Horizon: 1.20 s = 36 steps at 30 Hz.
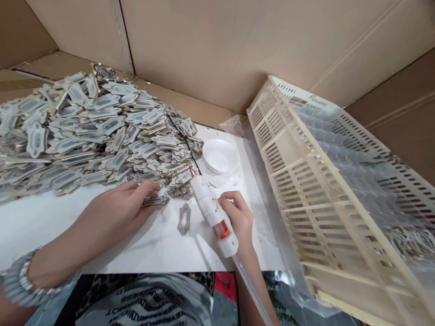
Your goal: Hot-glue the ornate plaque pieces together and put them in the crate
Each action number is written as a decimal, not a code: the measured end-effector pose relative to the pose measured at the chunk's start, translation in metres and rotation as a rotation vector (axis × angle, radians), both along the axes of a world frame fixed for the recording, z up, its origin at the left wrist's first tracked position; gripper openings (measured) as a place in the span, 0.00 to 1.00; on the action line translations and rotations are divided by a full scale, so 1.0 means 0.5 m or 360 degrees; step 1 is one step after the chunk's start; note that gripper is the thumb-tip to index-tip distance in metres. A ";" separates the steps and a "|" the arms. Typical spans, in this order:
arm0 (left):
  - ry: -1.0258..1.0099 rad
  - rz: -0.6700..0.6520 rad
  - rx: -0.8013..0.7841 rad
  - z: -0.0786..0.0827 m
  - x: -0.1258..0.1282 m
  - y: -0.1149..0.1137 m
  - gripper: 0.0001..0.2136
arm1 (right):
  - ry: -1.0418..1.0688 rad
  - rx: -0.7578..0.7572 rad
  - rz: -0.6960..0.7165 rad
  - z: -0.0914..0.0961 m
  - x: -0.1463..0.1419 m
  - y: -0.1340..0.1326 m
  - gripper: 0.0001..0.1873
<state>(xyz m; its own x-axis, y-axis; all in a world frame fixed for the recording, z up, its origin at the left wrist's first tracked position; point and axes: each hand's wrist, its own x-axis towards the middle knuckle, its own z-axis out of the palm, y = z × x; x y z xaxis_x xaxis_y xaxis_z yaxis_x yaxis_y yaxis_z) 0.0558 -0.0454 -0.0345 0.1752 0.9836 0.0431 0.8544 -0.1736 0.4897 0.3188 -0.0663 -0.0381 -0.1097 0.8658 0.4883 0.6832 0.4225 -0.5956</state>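
My right hand (239, 215) is wrapped round a white hot glue gun (208, 203) with an orange switch and a clear glue stick out of its rear. Its metal nozzle points away from me, by the near edge of a heap of small ornate plaques (102, 122). Between the thumb and fingers of my left hand (127, 206) is one small ornate plaque (155, 200), held low over the white tabletop. A single loose plaque (184, 218) lies flat between my two hands. The fingertips of my right hand are partly hidden behind the glue gun.
A shallow white dish (220, 156) sits behind the glue gun. To the right stands a cream slatted plastic crate (292, 167), lined with clear plastic and holding more pieces. Cardboard walls (204, 54) enclose the back and sides. A crumpled plastic scrap (233, 125) lies near the crate.
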 end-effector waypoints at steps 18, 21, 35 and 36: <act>0.0087 -0.0398 0.0318 0.010 0.040 -0.025 0.11 | 0.0010 0.0044 -0.0036 -0.005 0.001 0.000 0.10; 0.0019 -0.0473 0.0456 0.000 0.046 -0.040 0.08 | 0.0016 0.0052 -0.0054 -0.006 0.001 0.001 0.11; 0.0440 -0.0205 0.0399 -0.002 -0.006 0.002 0.15 | -0.0030 0.0085 -0.0078 -0.008 0.000 0.003 0.10; 0.0437 -0.0207 0.0400 0.000 -0.007 0.006 0.16 | -0.0032 0.0086 -0.0075 -0.008 0.000 0.003 0.10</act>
